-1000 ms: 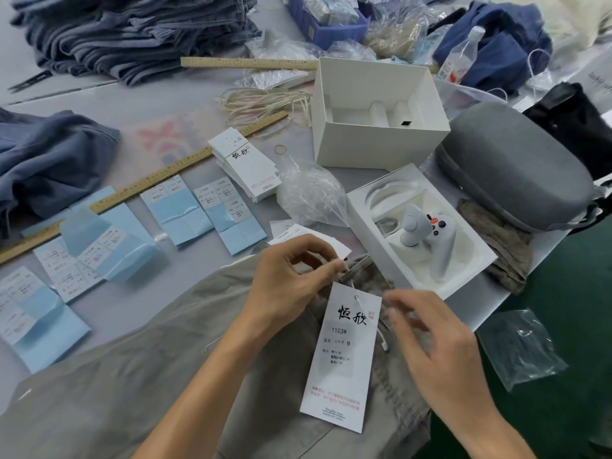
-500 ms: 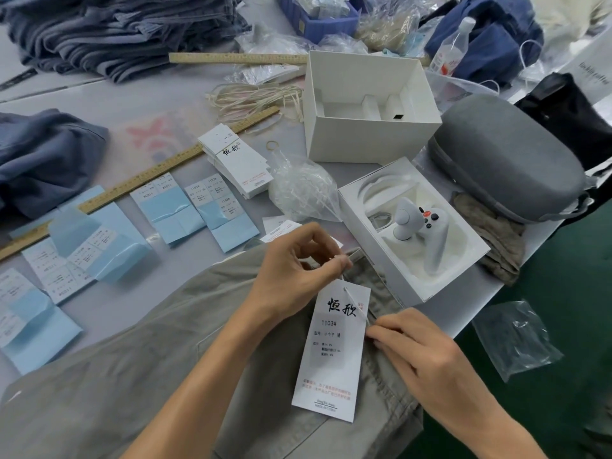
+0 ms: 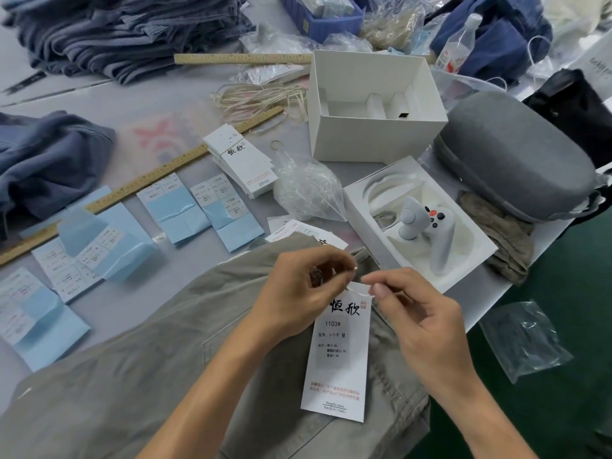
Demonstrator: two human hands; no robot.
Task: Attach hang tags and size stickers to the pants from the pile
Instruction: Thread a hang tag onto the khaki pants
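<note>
Grey-green pants (image 3: 139,369) are spread flat across the near edge of the surface (image 3: 109,104), waistband toward the right. A white hang tag (image 3: 339,356) lies on the pants near the waistband, printed side up, long axis running toward the viewer. The top edge of the tag is met by both hands. The left hand (image 3: 298,293) is curled, its fingers (image 3: 344,260) pinched together just above the tag's top; what is pinched is too small to be told. The right hand (image 3: 427,323) is also curled, thumb and forefinger closed on a thin white string (image 3: 371,294) at the tag's upper right corner.

Just beyond the hands, loose tags (image 3: 298,230) are partly covered by the pants. To the left, blue-backed size sticker sheets (image 3: 178,207) are laid out in a row. To the right, an open white tray (image 3: 457,260) holding a white controller (image 3: 427,226) is seen.

Farther back, a stack of hang tags (image 3: 243,164), a crumpled clear bag (image 3: 308,190), a wooden ruler (image 3: 139,183) and an open white box (image 3: 374,104) are noted. A grey case (image 3: 516,160) sits at right. At the far left, a pile of folded blue pants (image 3: 126,31) is stacked.
</note>
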